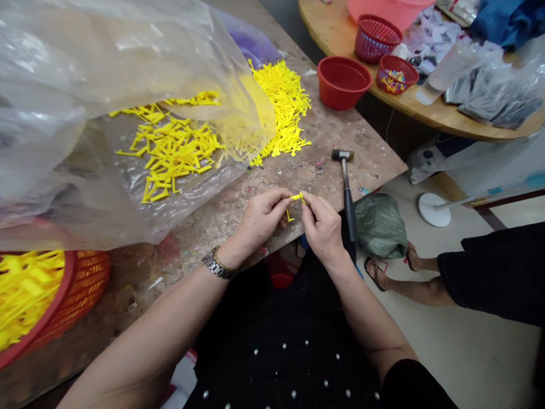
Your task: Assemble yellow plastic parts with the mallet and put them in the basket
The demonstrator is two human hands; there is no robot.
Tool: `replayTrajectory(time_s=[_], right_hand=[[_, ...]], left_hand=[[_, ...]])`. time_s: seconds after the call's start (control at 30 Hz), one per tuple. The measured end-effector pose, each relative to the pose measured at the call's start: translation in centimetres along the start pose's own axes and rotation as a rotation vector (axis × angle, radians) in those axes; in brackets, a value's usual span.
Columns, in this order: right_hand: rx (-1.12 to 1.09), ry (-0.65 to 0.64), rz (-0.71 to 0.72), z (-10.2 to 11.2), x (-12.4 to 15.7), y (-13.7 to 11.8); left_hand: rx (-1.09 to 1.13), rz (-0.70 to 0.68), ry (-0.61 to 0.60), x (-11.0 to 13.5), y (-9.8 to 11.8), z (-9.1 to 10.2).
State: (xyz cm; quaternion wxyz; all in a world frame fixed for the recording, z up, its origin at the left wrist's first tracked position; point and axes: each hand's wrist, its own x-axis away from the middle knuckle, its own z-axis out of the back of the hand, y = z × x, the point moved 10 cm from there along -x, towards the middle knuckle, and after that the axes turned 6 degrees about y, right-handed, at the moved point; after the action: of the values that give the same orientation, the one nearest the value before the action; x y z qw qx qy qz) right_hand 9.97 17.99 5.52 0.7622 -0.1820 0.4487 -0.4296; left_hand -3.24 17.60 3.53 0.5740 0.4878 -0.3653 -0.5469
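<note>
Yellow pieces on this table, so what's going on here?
A person's left hand and right hand hold a small yellow piece between their fingers near the edge of the table; whether the bit hanging below is joined isn't clear. Similar pieces lie in an open clear bag and heaped on the table, and a red basket holds more. A hammer lies beside the right hand.

The left hand point(264, 215) and right hand point(322, 226) pinch a small yellow piece point(297, 197) between them, just over the edge of a stained worktable point(366, 139). A hammer point(347, 196) lies beside the right hand, its handle overhanging the edge. Beyond, yellow parts point(287, 105) spill near a clear plastic bag point(119, 62) holding more, and a red basket point(91, 281) at lower left brims with similar pieces. Another person's sandalled feet point(377, 274) stand at right.
</note>
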Motion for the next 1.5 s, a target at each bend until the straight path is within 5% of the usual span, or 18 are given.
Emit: replayTrajectory(time_s=[0.93, 1.5], right_hand=[[0.118, -0.026, 0.089, -1.1, 1.2, 0.2], [0.058, 0.0, 0.058, -0.3, 1.1, 0.1]], left_hand=[[-0.149, -0.061, -0.018, -0.1, -0.6, -0.4], [0.001, -0.008, -0.09, -0.1, -1.1, -1.1]])
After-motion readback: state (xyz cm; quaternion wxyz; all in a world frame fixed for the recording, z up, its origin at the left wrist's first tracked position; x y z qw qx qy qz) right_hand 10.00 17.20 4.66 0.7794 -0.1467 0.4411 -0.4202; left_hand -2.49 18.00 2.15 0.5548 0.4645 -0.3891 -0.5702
